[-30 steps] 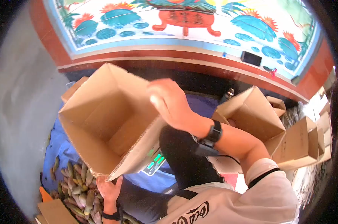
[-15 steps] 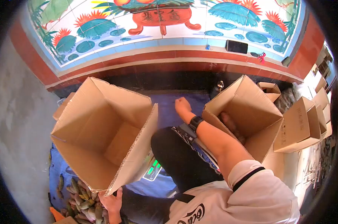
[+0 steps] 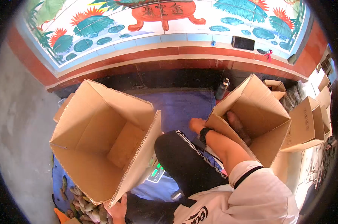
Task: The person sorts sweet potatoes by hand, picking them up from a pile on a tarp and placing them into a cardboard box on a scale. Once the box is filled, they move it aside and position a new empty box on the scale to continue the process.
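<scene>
A: In the head view, what do the hands have hold of?

B: The left hand (image 3: pixel 117 210), at the lower left of the frame, is closed on the bottom corner of a tall, open-topped brown cardboard box (image 3: pixel 101 145). That box, the main thing being handled, fills the left of the frame, tilted with its mouth facing the camera.

A: And the other hand?

B: The right hand (image 3: pixel 197 125) is right of centre, beside the left wall of a second open brown cardboard box (image 3: pixel 268 112). Its fingers are partly hidden, so I cannot tell how far open it is or whether it grips anything.

A: Anything inside that second box?

B: At least one long, reddish-brown root (image 3: pixel 234 121); I cannot tell the exact count.

A: What else is around?

B: One white scale with green lit digits (image 3: pixel 156 175), partly covered by the tall box, and one heap of purplish-brown elongated produce (image 3: pixel 86 210) at lower left, too crowded to count. One dark metallic bottle (image 3: pixel 223 88) stands near the second box. At upper right, one black phone (image 3: pixel 243 43) and one pink ribbon-like item (image 3: pixel 268 55) are on the tiled ledge (image 3: pixel 198 50).
</scene>
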### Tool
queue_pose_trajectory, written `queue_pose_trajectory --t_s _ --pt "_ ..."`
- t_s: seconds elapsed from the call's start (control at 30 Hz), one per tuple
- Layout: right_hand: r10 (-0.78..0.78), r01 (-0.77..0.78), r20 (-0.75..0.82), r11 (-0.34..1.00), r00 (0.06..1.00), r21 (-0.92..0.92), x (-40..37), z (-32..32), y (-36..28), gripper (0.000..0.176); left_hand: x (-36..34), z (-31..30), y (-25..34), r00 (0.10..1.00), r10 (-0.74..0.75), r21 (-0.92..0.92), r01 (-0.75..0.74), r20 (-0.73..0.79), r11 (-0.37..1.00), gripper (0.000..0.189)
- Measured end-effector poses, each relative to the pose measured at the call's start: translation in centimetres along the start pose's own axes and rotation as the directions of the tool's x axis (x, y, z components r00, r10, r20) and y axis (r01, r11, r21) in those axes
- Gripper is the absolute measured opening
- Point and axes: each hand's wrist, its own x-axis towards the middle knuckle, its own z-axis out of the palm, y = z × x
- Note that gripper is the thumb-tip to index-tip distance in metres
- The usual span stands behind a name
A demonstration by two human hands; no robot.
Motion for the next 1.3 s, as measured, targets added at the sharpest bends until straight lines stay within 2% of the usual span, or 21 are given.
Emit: queue_pose_trajectory --t_s 0.07,0.13,0.2,0.27,0.3,0.37,0.4,0.47,0.53,0.6,0.67,0.73,0.8,0.87,0.93,1.0,1.07,1.13,1.2,1.27,1.3 --pt "-0.13 0.138 0.047 0.943 0.99 -0.302 0.8 1.2 1.0 0.031 -0.1 0.3 -0.2 1.0 -0.007 0.024 0.007 0.019 1.0 0.061" --pt "-0.126 0.131 0.037 0.929 0.991 -0.345 0.9 2.1 1.4 0.031 0.1 0.3 0.1 0.999 -0.016 0.052 0.015 0.033 0.999 0.062" --pt "-0.132 0.133 0.03 0.91 0.991 -0.393 0.6 2.7 1.2 0.031 0.1 0.4 1.0 0.996 0.003 0.102 0.006 -0.089 0.995 0.053" --pt "-0.108 0.117 0.059 0.693 0.992 -0.711 -0.4 3.1 1.0 0.03 0.2 0.3 1.2 0.998 -0.031 0.091 0.037 -0.061 0.995 0.053" --pt "-0.105 0.118 0.063 0.693 0.992 -0.712 0.0 4.1 1.5 0.03 0.2 0.3 1.3 0.997 -0.066 0.079 0.069 -0.037 0.995 0.053" --pt "-0.158 0.172 0.098 0.567 0.982 -0.806 0.9 5.2 2.5 0.031 0.2 0.4 0.6 0.996 -0.079 0.051 0.077 0.03 0.996 0.059" --pt "-0.158 0.171 0.097 0.566 0.983 -0.807 1.3 5.5 3.0 0.031 0.3 0.3 0.3 0.992 -0.089 0.023 0.087 0.09 0.996 0.067" --pt "-0.144 0.276 0.236 0.528 0.961 -0.803 0.6 4.6 3.3 0.03 0.6 0.1 0.2 0.991 -0.088 0.027 0.085 0.106 0.996 0.067" --pt "-0.172 0.263 0.202 0.5 0.964 -0.825 0.2 4.6 4.2 0.028 0.7 0.1 0.6 0.989 -0.083 0.029 0.08 0.122 0.996 0.067" --pt "-0.202 0.249 0.171 0.471 0.964 -0.846 -0.2 4.6 5.5 0.027 0.6 0.3 1.1 0.997 0.015 0.074 -0.009 -0.079 0.997 0.052" --pt "-0.267 0.245 0.114 0.529 0.957 -0.812 -1.0 4.2 7.6 0.027 0.6 0.1 1.2 0.996 0.034 0.065 -0.029 -0.081 0.997 0.051" --pt "-0.209 0.224 0.133 0.513 0.969 -0.829 -1.6 3.9 9.9 0.028 0.8 0.0 1.1 0.995 0.057 0.054 -0.053 -0.082 0.997 0.05" --pt "-0.142 0.203 0.152 0.497 0.978 -0.844 -2.6 3.8 13.2 0.028 1.0 -0.1 0.7 0.99 -0.101 -0.074 0.109 0.1 0.991 0.069" --pt "-0.103 0.161 0.125 0.562 0.987 -0.812 -3.4 3.6 16.8 0.029 0.9 0.5 0.3 0.996 -0.048 -0.089 0.055 0.076 0.995 0.07" --pt "-0.125 0.174 0.125 0.548 0.984 -0.818 -5.8 2.9 19.7 0.029 0.9 0.1 1.2 0.992 -0.113 -0.075 0.117 0.06 0.99 0.069" --pt "-0.181 0.202 0.125 0.517 0.975 -0.832 -7.5 3.6 23.2 0.028 1.0 -0.1 1.5 0.996 -0.081 -0.085 0.085 0.044 0.993 0.068" --pt "-0.004 0.109 0.146 0.684 0.989 -0.721 -7.9 4.6 26.6 0.027 1.1 -0.2 1.4 0.997 -0.044 -0.099 0.05 0.059 0.994 0.066" --pt "0.011 0.21 0.278 0.626 0.961 -0.751 -4.5 10.6 37.9 0.028 1.1 -0.3 2.0 0.999 -0.031 -0.075 0.033 0.019 0.997 0.063" --pt "0.101 -0.037 0.046 0.693 0.994 -0.72 -4.8 15.5 45.6 0.03 1.1 -0.6 2.3 1.0 -0.007 -0.079 0.008 0.004 0.997 0.055" --pt "0.321 0.003 0.344 0.727 0.882 -0.687 -9.4 10.8 42.9 0.033 1.3 -1.1 3.5 1.0 0.024 -0.11 -0.025 -0.012 0.994 0.049" --pt "0.355 -0.193 0.248 0.842 0.902 -0.504 -15.2 4.3 35.2 0.036 1.3 -1.7 3.8 0.998 0.055 -0.135 -0.058 -0.026 0.989 0.045"
